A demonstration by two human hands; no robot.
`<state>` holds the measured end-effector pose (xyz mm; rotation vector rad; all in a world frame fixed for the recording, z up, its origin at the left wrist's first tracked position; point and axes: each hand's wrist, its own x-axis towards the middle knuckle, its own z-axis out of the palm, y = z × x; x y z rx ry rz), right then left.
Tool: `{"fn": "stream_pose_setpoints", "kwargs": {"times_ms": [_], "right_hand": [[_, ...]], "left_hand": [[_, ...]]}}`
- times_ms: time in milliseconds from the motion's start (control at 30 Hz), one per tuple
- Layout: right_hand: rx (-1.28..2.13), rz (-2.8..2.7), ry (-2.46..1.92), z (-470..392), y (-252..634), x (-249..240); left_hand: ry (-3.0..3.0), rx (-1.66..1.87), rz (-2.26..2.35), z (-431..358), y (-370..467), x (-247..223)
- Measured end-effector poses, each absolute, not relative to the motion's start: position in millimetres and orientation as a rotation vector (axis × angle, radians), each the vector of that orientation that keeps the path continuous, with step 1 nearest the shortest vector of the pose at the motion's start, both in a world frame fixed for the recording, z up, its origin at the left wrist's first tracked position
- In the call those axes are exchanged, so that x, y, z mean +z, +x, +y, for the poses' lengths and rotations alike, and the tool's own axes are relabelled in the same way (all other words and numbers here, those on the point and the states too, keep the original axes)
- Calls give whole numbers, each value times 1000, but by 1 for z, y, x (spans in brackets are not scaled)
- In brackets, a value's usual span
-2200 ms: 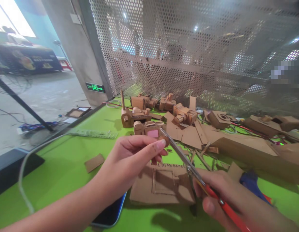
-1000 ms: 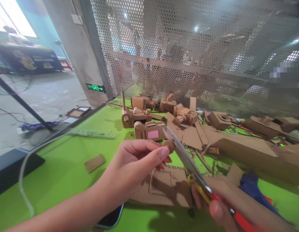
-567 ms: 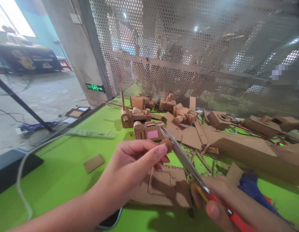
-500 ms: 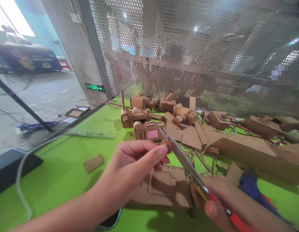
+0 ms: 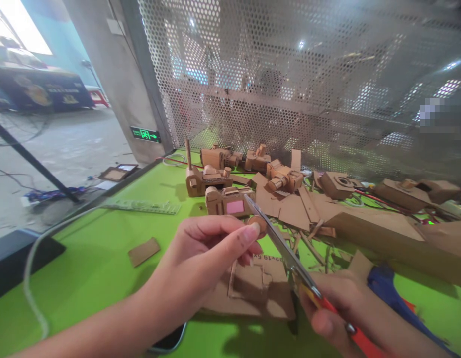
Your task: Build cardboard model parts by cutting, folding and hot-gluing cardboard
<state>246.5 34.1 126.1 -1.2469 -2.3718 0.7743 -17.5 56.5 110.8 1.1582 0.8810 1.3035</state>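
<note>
The left grip [image 5: 211, 248] pinches a small cardboard disc [image 5: 257, 220], mostly rounded; the right grip [image 5: 345, 294] holds scissors [image 5: 294, 263] at its rim, trimming seemingly unfinished. Beyond both, cardboard models [image 5: 218, 203] look assembled.

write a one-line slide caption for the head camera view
Left hand pinches a round cardboard piece beside scissors in the right hand, above a green table.

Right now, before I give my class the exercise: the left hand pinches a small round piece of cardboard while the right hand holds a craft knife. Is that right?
Not quite: the tool named is wrong. The head view shows the right hand holding scissors; the left hand does pinch a small round piece of cardboard.
</note>
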Motion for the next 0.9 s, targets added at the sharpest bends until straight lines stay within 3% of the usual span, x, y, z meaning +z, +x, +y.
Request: {"fn": "stream_pose_setpoints", "kwargs": {"times_ms": [167, 467, 900], "right_hand": [[683, -2401, -1305, 49, 256, 112], [136, -2231, -1887, 77, 278, 90], [138, -1947, -1961, 97, 285, 81]], "left_hand": [[1091, 1296, 837, 62, -17, 113], [1293, 1215, 872, 67, -18, 112], [1138, 1155, 822, 69, -11, 107]]}}
